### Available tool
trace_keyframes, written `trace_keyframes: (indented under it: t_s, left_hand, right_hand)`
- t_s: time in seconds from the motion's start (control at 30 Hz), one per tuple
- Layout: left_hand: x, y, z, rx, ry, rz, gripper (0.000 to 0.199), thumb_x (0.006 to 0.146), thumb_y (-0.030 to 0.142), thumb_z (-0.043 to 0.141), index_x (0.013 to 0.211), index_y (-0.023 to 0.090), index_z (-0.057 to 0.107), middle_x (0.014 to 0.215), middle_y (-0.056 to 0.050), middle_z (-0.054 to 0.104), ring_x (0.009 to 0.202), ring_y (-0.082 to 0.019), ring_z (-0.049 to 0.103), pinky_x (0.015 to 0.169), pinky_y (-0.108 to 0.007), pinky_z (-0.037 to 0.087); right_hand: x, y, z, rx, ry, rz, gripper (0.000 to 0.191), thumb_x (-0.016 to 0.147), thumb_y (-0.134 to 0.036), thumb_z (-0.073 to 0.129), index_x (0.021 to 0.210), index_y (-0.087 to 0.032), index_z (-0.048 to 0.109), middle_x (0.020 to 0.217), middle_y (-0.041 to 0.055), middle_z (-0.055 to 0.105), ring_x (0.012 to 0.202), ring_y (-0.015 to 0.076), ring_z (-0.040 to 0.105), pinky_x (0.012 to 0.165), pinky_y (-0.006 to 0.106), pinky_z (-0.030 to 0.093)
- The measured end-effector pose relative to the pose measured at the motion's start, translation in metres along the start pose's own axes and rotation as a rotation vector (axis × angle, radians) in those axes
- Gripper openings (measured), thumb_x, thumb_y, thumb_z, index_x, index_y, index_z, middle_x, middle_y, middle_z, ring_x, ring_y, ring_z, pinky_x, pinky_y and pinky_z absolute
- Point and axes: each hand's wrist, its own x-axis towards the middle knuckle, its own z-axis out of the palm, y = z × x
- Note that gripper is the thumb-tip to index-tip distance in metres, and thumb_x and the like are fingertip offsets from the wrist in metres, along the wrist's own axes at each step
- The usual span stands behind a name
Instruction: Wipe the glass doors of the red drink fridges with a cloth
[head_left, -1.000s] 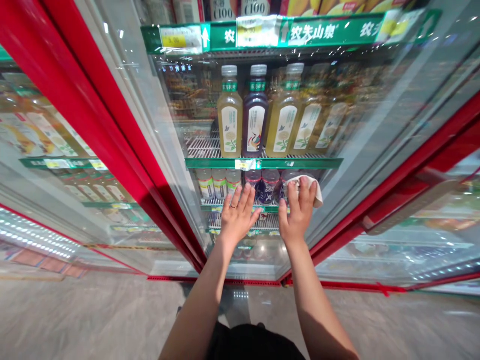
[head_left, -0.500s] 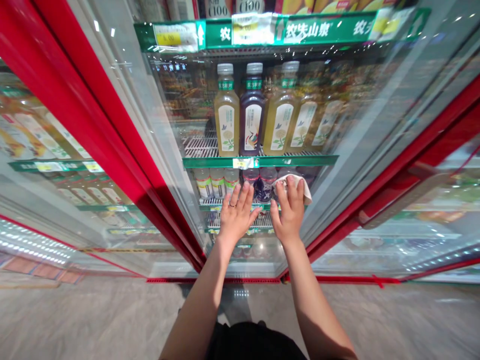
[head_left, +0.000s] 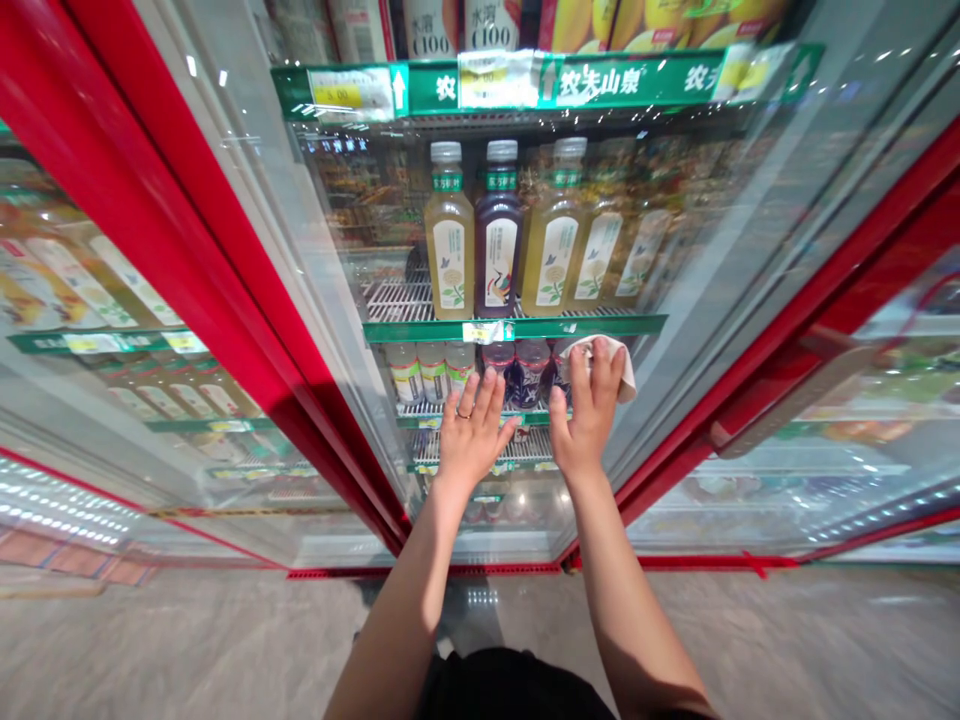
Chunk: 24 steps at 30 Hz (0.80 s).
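Note:
My left hand (head_left: 471,430), with a ring on one finger, lies with its fingers spread on the glass door (head_left: 517,510) of a drinks fridge. To its right, my right hand (head_left: 589,410) has its fingers stretched upward over a white cloth (head_left: 624,372), pressing it flat against the same glass. The cloth shows above and to the right of the fingertips. Behind the glass, tall bottles (head_left: 499,240) stand on a wire shelf above both hands. Smaller bottles (head_left: 433,372) are on the shelf just behind the fingertips.
Red door frames (head_left: 225,250) slant down on both sides. A door handle (head_left: 787,395) juts out at the right. Green shelf strips (head_left: 510,82) carry price labels, with cartons (head_left: 491,25) above. Grey floor (head_left: 225,640) lies below the fridge.
My right hand and the cloth have moved slightly right and up on the glass. My left hand has stayed in nearly the same place. The camera view has shifted a little.

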Motion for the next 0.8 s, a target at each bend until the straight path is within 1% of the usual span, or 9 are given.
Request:
trace_keyframes:
  t_s: [0.07,0.17,0.23,0.4,0.53,0.6,0.67,0.8]
  left_hand:
    - [0.001,0.0,0.0,0.007,0.015,0.008,0.096,0.105,0.046,0.064,0.176,0.011,0.01,0.181,-0.01,0.011,0.17,-0.026,-0.003,0.142,-0.047,0.0]
    - [0.0,0.0,0.0,-0.01,-0.004,-0.004,0.096,0.104,0.043,0.065,0.176,0.013,0.01,0.181,-0.01,0.013,0.17,-0.027,-0.002,0.143,-0.05,0.002]
    - [-0.001,0.0,0.001,-0.018,-0.019,-0.011,0.096,0.103,0.041,0.066,0.176,0.014,0.009,0.181,-0.011,0.013,0.171,-0.028,0.0,0.143,-0.051,0.004]
    - [-0.002,-0.001,0.001,-0.028,-0.009,-0.008,0.096,0.104,0.038,0.065,0.176,0.014,0.008,0.181,-0.011,0.013,0.17,-0.028,0.001,0.143,-0.05,0.003]
    - [0.002,0.0,-0.002,-0.039,0.003,-0.006,0.096,0.104,0.041,0.066,0.176,0.013,0.008,0.181,-0.01,0.016,0.17,-0.025,-0.003,0.143,-0.046,0.0]
    - [0.004,0.0,-0.004,-0.017,0.024,0.001,0.095,0.105,0.043,0.065,0.176,0.012,0.01,0.181,-0.01,0.015,0.17,-0.024,-0.003,0.142,-0.045,-0.002]
    - [0.004,0.0,-0.004,0.0,0.037,0.007,0.094,0.105,0.043,0.064,0.176,0.011,0.011,0.181,-0.009,0.016,0.17,-0.023,-0.003,0.142,-0.043,-0.003]
    - [0.002,0.0,0.0,-0.024,0.009,0.003,0.096,0.104,0.041,0.067,0.176,0.013,0.011,0.181,-0.01,0.017,0.17,-0.024,-0.003,0.143,-0.046,0.003]
  right_hand:
    - [0.004,-0.004,0.002,0.004,-0.001,-0.011,0.077,0.107,-0.023,0.05,0.175,-0.043,0.019,0.184,-0.001,0.025,0.172,0.0319,0.015,0.134,0.067,0.031]
    - [0.004,-0.009,0.003,0.014,-0.032,-0.038,0.077,0.107,-0.024,0.05,0.175,-0.044,0.018,0.184,-0.0017,0.026,0.171,0.0332,0.017,0.134,0.066,0.033]
    - [0.0,-0.011,0.003,0.019,-0.062,-0.052,0.078,0.107,-0.024,0.051,0.175,-0.044,0.019,0.184,-0.0021,0.028,0.171,0.033,0.019,0.133,0.064,0.035]
    - [-0.018,-0.009,0.003,0.0,-0.13,-0.046,0.08,0.106,-0.024,0.052,0.175,-0.044,0.017,0.183,-0.0017,0.03,0.17,0.0326,0.023,0.133,0.062,0.037]
    - [-0.03,-0.003,0.003,-0.001,-0.106,-0.047,0.08,0.106,-0.022,0.052,0.175,-0.044,0.017,0.183,-0.0012,0.029,0.171,0.0309,0.02,0.133,0.06,0.037]
    - [-0.033,0.0,0.003,-0.01,-0.102,-0.042,0.08,0.106,-0.021,0.051,0.175,-0.044,0.017,0.183,-0.001,0.028,0.171,0.0308,0.019,0.134,0.061,0.036]
    - [-0.031,0.003,0.003,-0.019,-0.091,-0.032,0.08,0.106,-0.02,0.05,0.175,-0.044,0.017,0.184,-0.0006,0.027,0.171,0.0314,0.019,0.133,0.063,0.035]
    - [-0.018,0.002,0.004,0.019,-0.011,-0.023,0.077,0.106,-0.018,0.05,0.174,-0.041,0.023,0.184,-0.0019,0.026,0.171,0.0283,0.016,0.136,0.062,0.03]
